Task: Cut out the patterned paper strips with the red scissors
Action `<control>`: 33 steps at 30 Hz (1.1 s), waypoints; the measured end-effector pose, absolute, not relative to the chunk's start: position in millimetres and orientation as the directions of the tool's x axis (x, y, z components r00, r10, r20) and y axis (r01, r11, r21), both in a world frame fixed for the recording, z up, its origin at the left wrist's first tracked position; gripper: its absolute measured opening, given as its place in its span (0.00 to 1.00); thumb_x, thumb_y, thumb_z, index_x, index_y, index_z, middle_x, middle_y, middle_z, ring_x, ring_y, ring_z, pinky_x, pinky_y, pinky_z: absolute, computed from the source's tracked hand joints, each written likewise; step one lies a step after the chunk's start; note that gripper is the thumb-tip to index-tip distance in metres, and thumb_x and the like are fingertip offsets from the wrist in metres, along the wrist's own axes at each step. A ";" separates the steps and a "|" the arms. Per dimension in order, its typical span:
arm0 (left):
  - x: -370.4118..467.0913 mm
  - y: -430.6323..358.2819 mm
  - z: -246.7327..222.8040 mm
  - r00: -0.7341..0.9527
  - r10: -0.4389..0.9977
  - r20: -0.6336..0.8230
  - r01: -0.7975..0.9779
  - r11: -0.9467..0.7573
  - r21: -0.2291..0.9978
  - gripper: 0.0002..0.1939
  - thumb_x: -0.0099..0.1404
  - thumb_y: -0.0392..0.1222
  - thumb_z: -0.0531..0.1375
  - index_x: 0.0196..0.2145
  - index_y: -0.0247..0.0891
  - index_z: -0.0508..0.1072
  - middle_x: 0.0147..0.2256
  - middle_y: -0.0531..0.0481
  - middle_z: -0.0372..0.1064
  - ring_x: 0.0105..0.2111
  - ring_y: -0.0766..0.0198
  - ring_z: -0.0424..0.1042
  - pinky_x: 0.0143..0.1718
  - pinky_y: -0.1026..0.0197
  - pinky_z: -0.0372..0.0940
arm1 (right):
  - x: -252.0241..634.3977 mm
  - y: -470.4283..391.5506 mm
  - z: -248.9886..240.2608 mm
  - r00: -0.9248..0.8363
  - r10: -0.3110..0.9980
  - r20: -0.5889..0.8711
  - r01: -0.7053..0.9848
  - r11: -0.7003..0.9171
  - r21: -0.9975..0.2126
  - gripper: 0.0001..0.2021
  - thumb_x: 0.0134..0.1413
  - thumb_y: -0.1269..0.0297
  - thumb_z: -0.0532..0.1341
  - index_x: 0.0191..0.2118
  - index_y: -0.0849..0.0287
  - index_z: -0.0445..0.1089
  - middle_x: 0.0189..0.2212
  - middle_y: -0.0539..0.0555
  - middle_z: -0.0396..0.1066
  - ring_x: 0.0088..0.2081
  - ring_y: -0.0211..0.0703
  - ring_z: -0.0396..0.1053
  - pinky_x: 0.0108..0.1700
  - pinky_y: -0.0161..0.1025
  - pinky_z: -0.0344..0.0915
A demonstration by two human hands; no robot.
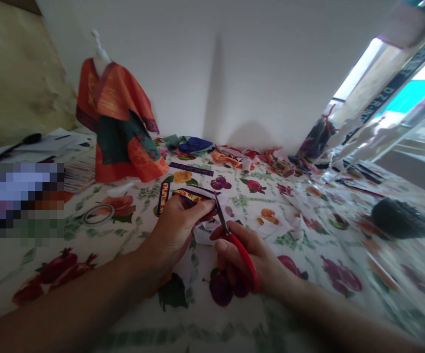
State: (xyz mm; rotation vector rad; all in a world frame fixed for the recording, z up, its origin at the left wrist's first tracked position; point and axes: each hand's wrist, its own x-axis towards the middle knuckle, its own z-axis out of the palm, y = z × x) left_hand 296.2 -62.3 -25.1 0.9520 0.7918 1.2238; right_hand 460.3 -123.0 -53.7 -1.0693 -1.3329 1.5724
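My left hand pinches a small strip with a yellow and red pattern, a dark edge and a white side. My right hand is closed round the red handles of a pair of scissors. The blades point up and away, their tips at the strip's right end beside my left fingertips. Just left of the held strip lies a similar yellow and red piece. A flat dark purple strip rests farther back. Whether the blades touch the strip, I cannot tell.
A small figure in an orange and green robe stands at the back left. Folded cloth scraps line the wall. A tape roll lies left, paper scraps right, and a dark bundle farther right on the fruit-patterned tablecloth.
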 end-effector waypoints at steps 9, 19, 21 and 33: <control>296.8 -64.3 -22.7 0.172 0.985 -0.007 -0.375 0.072 0.924 0.05 0.59 0.39 0.71 0.35 0.39 0.82 0.32 0.52 0.78 0.34 0.61 0.74 0.39 0.62 0.69 | 461.0 -122.5 -54.9 -0.336 0.936 -0.104 -0.058 -0.130 -0.990 0.14 0.66 0.55 0.71 0.42 0.58 0.69 0.27 0.48 0.73 0.21 0.32 0.67 0.20 0.25 0.63; 296.9 -65.2 -22.2 0.154 0.988 -0.025 -0.372 0.081 0.925 0.05 0.59 0.38 0.71 0.34 0.37 0.81 0.32 0.53 0.78 0.33 0.64 0.73 0.39 0.64 0.69 | 458.4 -121.8 -54.6 -0.315 0.946 -0.082 -0.054 -0.104 -0.993 0.14 0.65 0.56 0.71 0.41 0.59 0.69 0.25 0.48 0.73 0.20 0.32 0.66 0.19 0.24 0.62; 296.9 -66.1 -21.7 0.149 0.988 -0.031 -0.360 0.084 0.929 0.04 0.60 0.38 0.71 0.33 0.37 0.81 0.31 0.54 0.77 0.31 0.66 0.71 0.36 0.65 0.68 | 458.4 -121.8 -54.5 -0.309 0.948 -0.080 -0.048 -0.100 -0.994 0.13 0.66 0.57 0.71 0.41 0.59 0.70 0.25 0.48 0.73 0.20 0.32 0.67 0.19 0.24 0.62; 297.4 -64.5 -24.3 0.145 0.989 -0.036 -0.370 0.088 0.925 0.08 0.58 0.39 0.72 0.36 0.37 0.82 0.34 0.52 0.79 0.35 0.63 0.75 0.41 0.64 0.70 | 455.5 -122.4 -51.8 -0.297 0.947 -0.119 -0.061 -0.143 -0.988 0.16 0.62 0.55 0.72 0.41 0.60 0.69 0.24 0.48 0.73 0.19 0.32 0.66 0.18 0.24 0.62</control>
